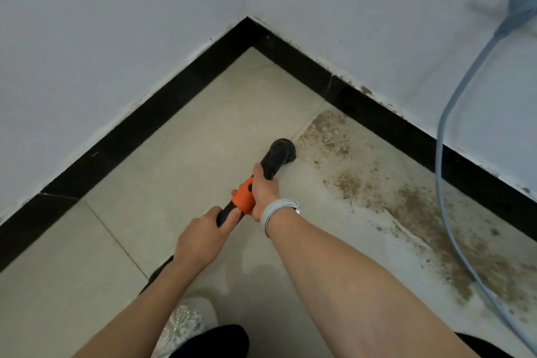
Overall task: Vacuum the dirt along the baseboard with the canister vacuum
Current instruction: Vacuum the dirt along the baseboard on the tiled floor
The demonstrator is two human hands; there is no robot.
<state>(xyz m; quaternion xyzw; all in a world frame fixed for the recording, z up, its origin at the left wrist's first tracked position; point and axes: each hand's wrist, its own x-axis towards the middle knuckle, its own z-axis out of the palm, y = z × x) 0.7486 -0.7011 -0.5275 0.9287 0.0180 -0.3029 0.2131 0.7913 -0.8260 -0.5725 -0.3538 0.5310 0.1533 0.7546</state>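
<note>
**Nozzle at the edge of the dirt, both hands on the wand**

Two white walls (122,38) meet in a corner at the top of the view, and the black baseboard (162,122) runs out from that corner down to the left and down to the right. Pale floor tiles (180,160) fill the angle below the baseboard. A long band of brown dirt (412,206) lies on the tiles beside the right run of the baseboard, spreading toward the lower right. A blue-grey cable (444,136) hangs down the right wall, crosses the baseboard and trails over the dirt.

The black wand (270,166) with its orange collar (245,195) points toward the right run of the baseboard; its round nozzle (283,148) sits on the tile at the near end of the dirt, apart from the baseboard. The right hand (264,192) is wrapped around the wand at the collar, a grey wristband (276,213) behind it. The left hand (203,232) grasps the wand's lower black part, fingers curled round it. A white shoe (189,320) shows well below the baseboard, at the bottom edge.
</note>
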